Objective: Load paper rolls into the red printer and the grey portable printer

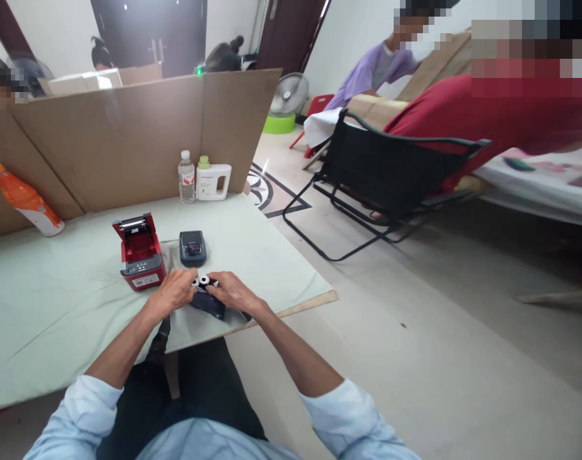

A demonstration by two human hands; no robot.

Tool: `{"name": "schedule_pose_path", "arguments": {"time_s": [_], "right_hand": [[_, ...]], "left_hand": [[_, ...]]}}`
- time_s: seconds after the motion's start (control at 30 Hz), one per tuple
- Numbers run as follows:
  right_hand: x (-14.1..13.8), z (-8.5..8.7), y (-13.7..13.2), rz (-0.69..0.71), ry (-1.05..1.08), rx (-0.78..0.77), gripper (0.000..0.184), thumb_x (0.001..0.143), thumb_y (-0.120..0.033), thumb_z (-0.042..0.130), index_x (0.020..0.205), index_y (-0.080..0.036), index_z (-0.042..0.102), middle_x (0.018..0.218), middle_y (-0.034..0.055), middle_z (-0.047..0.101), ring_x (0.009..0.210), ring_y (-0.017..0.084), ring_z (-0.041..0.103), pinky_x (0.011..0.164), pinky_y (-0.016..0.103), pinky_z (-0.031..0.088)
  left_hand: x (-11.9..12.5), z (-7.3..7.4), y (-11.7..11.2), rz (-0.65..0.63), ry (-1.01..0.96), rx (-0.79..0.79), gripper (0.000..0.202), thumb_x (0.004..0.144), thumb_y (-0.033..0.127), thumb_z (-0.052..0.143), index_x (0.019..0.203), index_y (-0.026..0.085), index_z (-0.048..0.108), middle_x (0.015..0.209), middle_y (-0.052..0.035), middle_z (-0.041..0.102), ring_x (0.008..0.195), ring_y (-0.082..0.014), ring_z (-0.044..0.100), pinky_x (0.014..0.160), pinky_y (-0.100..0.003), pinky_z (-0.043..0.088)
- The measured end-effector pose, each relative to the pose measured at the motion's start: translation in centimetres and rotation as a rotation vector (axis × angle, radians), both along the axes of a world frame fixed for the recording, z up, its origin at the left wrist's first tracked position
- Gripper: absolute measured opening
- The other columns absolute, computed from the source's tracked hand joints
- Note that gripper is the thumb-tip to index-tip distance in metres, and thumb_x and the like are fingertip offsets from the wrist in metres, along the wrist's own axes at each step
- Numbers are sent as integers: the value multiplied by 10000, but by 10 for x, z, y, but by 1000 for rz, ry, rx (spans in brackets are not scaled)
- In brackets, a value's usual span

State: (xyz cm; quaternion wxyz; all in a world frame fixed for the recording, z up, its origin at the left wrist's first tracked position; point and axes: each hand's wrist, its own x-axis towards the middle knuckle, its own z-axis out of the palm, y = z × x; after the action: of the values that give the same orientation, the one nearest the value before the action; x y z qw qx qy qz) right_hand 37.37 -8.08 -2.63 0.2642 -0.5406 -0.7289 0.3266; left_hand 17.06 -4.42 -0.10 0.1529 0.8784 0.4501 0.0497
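Observation:
Both of my hands meet at the front edge of the table, around a small dark pouch. Two small white paper rolls with dark cores show side by side at its upper end. My left hand is closed at the left side, its fingertips against the left roll. From the right, my right hand pinches the other side, close to the right roll. Beyond my hands lies a dark grey handheld device. A red receipt printer stands left of it, lid raised.
A clear water bottle and a white jug stand by the cardboard partition. An orange-and-white bottle leans at the left. Right of the table are a black folding chair, a fan and other people.

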Motion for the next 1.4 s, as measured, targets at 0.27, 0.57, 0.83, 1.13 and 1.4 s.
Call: {"name": "schedule_pose_path", "arguments": {"time_s": [0.27, 0.57, 0.83, 1.13, 1.4], "right_hand": [[-40, 1, -18, 11, 106, -3, 203, 901, -193, 566, 987, -168, 748, 906, 61, 758, 826, 207, 650, 777, 290, 441], [-40, -23, -18, 14, 90, -22, 458, 938, -329, 641, 1359, -148, 642, 1208, 149, 718, 1005, 256, 692, 947, 374, 511], [-24, -14, -26, 42, 228, -143, 583, 896, -448, 699, 1404, -171, 627, 1085, 108, 741, 914, 244, 689, 848, 374, 568], [-30, 1, -32, 109, 252, -156, 465, 927, -440, 642, 1284, -143, 668, 968, 67, 725, 736, 175, 635, 689, 291, 531], [-32, -2, -36, 59, 198, -186, 580, 917, -426, 645, 1414, -135, 575, 962, 71, 728, 729, 177, 643, 741, 318, 526]], "left_hand": [[-39, 17, -12, -12, 71, -81, 235, 843, 179, 659, 1067, 248, 676, 894, -63, 678, 917, -268, 668, 780, -311, 485], [-45, 23, -17, -18, 58, -117, 358, 868, 157, 597, 1214, 224, 655, 1122, -95, 739, 1088, -279, 679, 940, -355, 523], [-60, 13, -20, -33, -110, -160, 554, 830, 202, 613, 1384, 211, 577, 1368, -110, 672, 1274, -301, 625, 1107, -428, 487], [-70, 13, -22, -73, -212, -264, 771, 711, 161, 650, 1470, 178, 513, 1519, -142, 561, 1394, -324, 537, 1177, -466, 431], [-58, 11, -31, 44, -281, -246, 585, 862, 314, 602, 1427, 179, 539, 1449, -143, 610, 1333, -322, 583, 1163, -473, 439]]}}
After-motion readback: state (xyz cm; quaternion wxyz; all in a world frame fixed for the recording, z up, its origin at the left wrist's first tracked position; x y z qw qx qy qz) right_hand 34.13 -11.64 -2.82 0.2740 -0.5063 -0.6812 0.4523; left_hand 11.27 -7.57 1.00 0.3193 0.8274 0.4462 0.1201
